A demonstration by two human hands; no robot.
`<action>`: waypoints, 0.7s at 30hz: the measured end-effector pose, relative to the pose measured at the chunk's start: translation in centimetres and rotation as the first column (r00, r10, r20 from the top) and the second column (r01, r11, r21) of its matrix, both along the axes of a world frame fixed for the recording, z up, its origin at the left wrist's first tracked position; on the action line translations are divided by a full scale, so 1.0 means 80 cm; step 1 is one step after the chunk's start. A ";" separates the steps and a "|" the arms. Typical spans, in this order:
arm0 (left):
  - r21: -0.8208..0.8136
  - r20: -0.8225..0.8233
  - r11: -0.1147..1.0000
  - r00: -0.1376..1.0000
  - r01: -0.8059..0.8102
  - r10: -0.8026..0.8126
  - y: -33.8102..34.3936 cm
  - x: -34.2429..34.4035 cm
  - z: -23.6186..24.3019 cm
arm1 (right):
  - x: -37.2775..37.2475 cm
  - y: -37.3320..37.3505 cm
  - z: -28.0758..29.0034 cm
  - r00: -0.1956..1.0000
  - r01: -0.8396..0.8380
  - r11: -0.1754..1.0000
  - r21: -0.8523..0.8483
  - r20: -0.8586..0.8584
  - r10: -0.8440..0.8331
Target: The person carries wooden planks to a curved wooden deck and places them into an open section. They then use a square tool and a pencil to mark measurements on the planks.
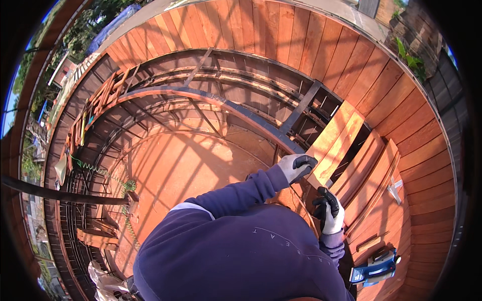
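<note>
A dark gap (354, 152) runs along the pale planks (342, 145). Their near end lies by our left fingers (303, 161) and right fingers (329, 197), both curled; whether they grip, we cannot tell.

Outdoor building site, open curved frame (303, 107), wooden planks (337, 144), coiled hose (129, 186)

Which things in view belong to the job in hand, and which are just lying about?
In the job, seemingly:
pale planks, by the left hand and right hand
dark curved rail leading to them

Apparently lying about:
blue tool
short wood offcut
green coiled hose
</note>
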State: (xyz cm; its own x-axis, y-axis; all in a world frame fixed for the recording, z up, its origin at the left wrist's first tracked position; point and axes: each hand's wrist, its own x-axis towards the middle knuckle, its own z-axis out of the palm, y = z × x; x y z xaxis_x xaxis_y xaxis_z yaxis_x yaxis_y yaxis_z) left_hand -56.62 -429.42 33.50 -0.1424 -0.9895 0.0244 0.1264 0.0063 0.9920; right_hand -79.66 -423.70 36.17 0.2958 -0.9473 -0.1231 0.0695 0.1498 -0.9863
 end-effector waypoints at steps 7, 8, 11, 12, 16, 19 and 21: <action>-0.040 0.110 0.999 0.994 0.009 -0.004 0.081 0.100 0.019 | 0.118 -0.052 -0.003 0.843 -0.475 0.880 0.005 -0.285 0.456; -0.050 0.183 0.998 0.982 -0.046 0.055 0.087 0.120 0.021 | 0.141 -0.054 0.004 0.806 -0.525 0.850 0.037 -0.299 0.511; -0.015 0.293 0.982 0.938 -0.191 0.187 0.113 0.193 0.032 | 0.220 -0.060 -0.002 0.782 -0.578 0.815 0.034 -0.260 0.566; 0.012 0.310 0.972 0.926 -0.233 0.218 0.125 0.219 0.034 | 0.250 -0.058 0.000 0.760 -0.600 0.797 0.067 -0.266 0.594; -0.191 0.442 0.896 0.780 -0.400 0.443 0.174 0.316 0.005 | 0.378 -0.050 -0.002 0.579 -0.782 0.623 0.027 -0.340 0.741; -0.199 0.547 0.858 0.673 -0.474 0.498 0.207 0.397 -0.017 | 0.477 -0.039 -0.015 0.454 -0.869 0.493 0.042 -0.333 0.827; -0.081 0.570 0.868 0.691 -0.490 0.443 0.233 0.442 0.013 | 0.534 -0.037 -0.030 0.421 -0.890 0.454 0.029 -0.330 0.845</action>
